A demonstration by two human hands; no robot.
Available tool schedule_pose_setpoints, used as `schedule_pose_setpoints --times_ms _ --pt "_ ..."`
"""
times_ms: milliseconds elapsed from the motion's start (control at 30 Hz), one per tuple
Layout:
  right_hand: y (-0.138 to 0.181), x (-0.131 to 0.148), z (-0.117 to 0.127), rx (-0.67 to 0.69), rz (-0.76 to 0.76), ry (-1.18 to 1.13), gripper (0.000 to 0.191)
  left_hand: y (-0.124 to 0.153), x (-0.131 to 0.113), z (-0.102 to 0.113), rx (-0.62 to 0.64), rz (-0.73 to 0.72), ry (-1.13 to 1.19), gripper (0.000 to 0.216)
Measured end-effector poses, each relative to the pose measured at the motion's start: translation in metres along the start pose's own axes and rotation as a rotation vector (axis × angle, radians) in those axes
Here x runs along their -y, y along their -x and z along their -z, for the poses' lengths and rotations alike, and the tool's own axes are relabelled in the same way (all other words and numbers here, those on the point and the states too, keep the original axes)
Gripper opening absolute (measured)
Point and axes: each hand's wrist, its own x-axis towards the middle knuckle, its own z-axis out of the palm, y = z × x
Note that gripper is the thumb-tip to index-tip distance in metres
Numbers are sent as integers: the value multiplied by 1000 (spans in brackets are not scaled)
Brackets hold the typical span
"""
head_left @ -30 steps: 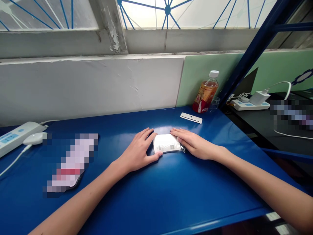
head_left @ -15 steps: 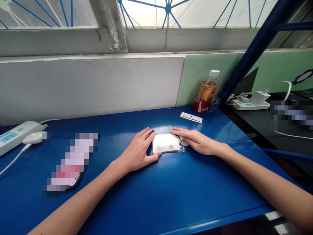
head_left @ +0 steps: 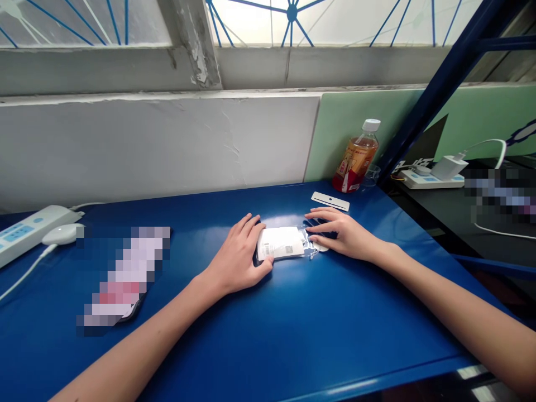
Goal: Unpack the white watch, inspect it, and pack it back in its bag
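A clear plastic packet point(head_left: 281, 243) with a printed white card or box inside lies flat on the blue desk point(head_left: 293, 318). My left hand point(head_left: 240, 257) grips its left end, thumb on the near corner and index finger at the far corner. Over the right end, my right hand point(head_left: 339, 231) is open, its fingers apart and the fingertips by the loose plastic edge. Partly under those fingers sits a small whitish rounded thing point(head_left: 321, 246) whose kind I cannot make out. Beyond my right hand lies a flat white strip point(head_left: 330, 201) with a dark slot.
A drink bottle point(head_left: 357, 156) with a white cap stands at the back right, beside a small clear cup point(head_left: 372, 176). To the left lie a blurred phone point(head_left: 129, 273), a white power strip point(head_left: 31, 231) and a white plug with cable point(head_left: 62, 234). A blue post point(head_left: 431, 100) rises at right.
My right hand has lifted and spread its fingers, moving slightly right off the packet's end and uncovering the rounded whitish thing. My left hand stays on the packet, which has shifted slightly left.
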Motion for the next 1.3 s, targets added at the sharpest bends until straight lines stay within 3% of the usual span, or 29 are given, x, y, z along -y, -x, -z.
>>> schedule_pose_setpoints --times_ms 333,733,1067,1300 --pt "0 16 -1 72 -11 -61 33 -1 5 -3 42 -80 73 62" --pt "0 17 -15 -58 -28 -159 22 -2 8 -6 -1 -112 140 59" --pt "-3 14 0 -90 33 -190 15 -1 5 -4 -10 -93 111 58" --pt "-4 7 11 -16 19 -178 18 -2 6 -5 -17 -75 109 58"
